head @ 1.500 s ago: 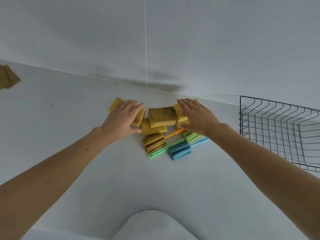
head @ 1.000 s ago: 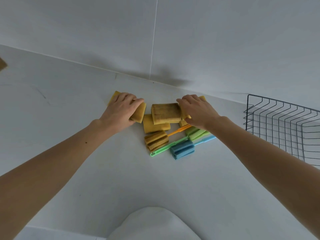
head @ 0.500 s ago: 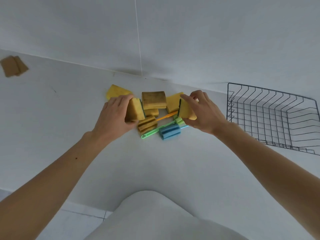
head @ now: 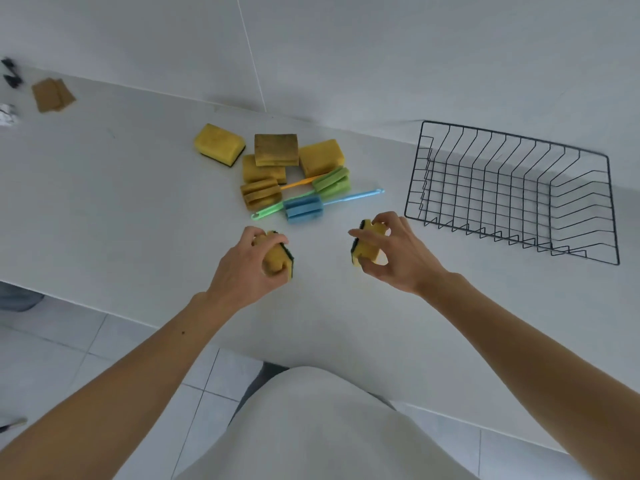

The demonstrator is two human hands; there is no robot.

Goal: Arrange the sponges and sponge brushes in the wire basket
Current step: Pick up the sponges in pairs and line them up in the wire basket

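Observation:
My left hand (head: 247,270) grips a yellow sponge with a green scouring side (head: 278,259), lifted above the counter. My right hand (head: 398,256) holds a second yellow sponge (head: 369,245) the same way. Behind them lies a pile: several yellow sponges (head: 220,143), one worn brown (head: 276,149), plus three sponge brushes, blue (head: 304,209), green (head: 331,182) and orange-handled (head: 260,192). The black wire basket (head: 512,192) stands to the right of my right hand, with nothing visible inside.
The white counter (head: 104,188) meets a white wall at the back. Two brown pads (head: 52,94), small black clips (head: 12,76) and a crumpled white object (head: 7,114) lie at the far left. The counter's front edge runs close to my body, tiled floor below.
Both hands closed on a sponge from the pile, lifted them and drew back toward me. The view has tilted down and the basket shows more fully.

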